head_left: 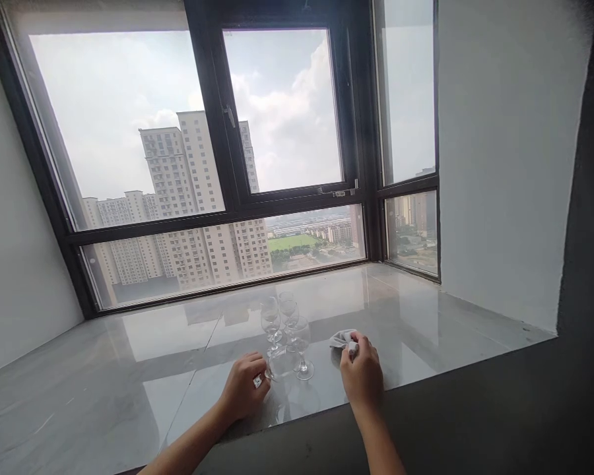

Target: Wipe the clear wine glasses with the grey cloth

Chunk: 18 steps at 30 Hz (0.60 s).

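Observation:
My left hand [246, 388] is closed near the sill's front edge, its fingers curled around the stem end of a clear stemmed glass [283, 364]. That glass is tipped sideways, its bowl pointing right. Right behind it a second stemmed glass [301, 336] stands upright on its round foot. Farther back two more upright stemmed glasses [270, 316] are close together, partly overlapping in view. To the right, my right hand [363, 373] is closed on a bunched grey cloth [344, 338], which sticks out past the fingertips above the sill.
The glossy grey stone windowsill [129, 356] reflects the window. Its front edge drops off just before my wrists. A dark-framed window [297, 204] runs along the back, with a white wall [499, 165] on the right.

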Motion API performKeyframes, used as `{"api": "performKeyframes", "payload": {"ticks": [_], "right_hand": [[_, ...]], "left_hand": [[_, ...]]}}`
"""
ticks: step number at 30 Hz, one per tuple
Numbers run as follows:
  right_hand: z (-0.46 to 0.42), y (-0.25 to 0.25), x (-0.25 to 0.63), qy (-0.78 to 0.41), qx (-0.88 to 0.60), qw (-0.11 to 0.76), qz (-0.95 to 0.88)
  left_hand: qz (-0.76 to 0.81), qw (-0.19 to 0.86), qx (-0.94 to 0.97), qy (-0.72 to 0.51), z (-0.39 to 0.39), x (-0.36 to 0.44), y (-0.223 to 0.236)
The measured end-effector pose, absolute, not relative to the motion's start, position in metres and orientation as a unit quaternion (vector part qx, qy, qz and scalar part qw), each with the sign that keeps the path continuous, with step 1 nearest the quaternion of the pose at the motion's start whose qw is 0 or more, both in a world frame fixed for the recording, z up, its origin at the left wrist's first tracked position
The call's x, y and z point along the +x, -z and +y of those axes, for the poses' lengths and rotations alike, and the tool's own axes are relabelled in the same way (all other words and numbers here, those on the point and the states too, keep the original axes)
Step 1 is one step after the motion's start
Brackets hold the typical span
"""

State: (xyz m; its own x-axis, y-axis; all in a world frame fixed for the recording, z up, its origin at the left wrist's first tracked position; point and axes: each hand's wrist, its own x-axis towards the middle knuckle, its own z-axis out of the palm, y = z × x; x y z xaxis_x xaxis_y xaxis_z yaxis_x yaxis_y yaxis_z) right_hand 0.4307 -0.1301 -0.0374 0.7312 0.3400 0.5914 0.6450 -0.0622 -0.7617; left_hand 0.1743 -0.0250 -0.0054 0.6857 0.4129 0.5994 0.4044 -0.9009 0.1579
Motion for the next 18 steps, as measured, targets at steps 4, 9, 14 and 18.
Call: {"api": "performKeyframes", "payload": {"ticks": [4,9,14,18], "right_hand": [[-0.1296,0.0374,0.4305,0.132,-0.715,0.593,-0.345],[-0.1297,0.0378,0.4306,0.130,-0.720,0.588,-0.346],[-0.1297,0.0387,0.4306,0.133,-0.720,0.586,-0.347],[-0.1291,0.0390,0.4310,0.135,-0.717,0.588,-0.349]], "left_hand": [[0.222,0.009,0.915,-0.338,-0.0250,0.1749,0.0045],[0.220,0.016,0.916,-0.335,-0.0233,0.1744,0.0060],[0.226,0.017,0.917,-0.329,-0.0218,0.1737,0.0081],[0.224,0.015,0.918,-0.327,-0.0223,0.1740,0.0079]]}}
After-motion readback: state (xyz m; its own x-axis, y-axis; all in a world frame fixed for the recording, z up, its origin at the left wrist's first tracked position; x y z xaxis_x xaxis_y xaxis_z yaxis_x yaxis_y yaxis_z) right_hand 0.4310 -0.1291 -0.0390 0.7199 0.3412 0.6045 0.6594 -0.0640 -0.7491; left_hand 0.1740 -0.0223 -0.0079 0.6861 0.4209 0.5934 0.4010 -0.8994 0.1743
